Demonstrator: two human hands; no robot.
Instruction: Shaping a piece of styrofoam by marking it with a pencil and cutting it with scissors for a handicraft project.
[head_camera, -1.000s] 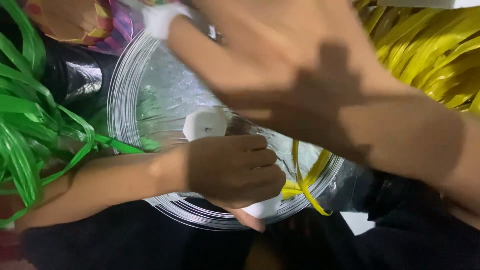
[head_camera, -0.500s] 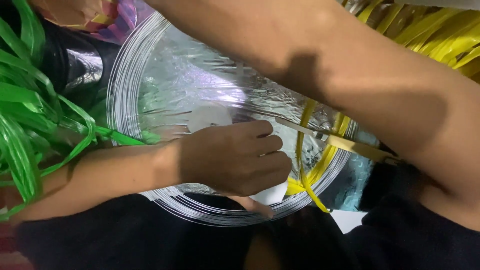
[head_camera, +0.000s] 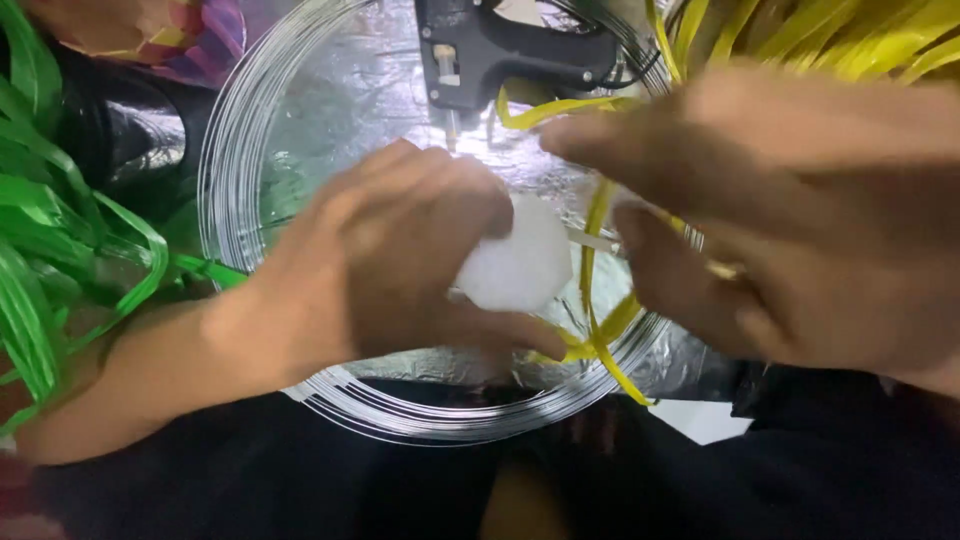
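Head view: green strips (head_camera: 60, 250) lie far left. The left hand (head_camera: 380, 270) pinches a white foam piece (head_camera: 515, 262) at its fingertips, over the wire coil (head_camera: 225, 180). Just right, the right hand (head_camera: 790, 210) pinches a yellow strip (head_camera: 597, 225) running upright beside the foam.

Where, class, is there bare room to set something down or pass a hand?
Bare foil lies free inside the wire coil, left of the black glue gun. It is crowded at centre, where left hand and right hand meet around the white piece and yellow strips.
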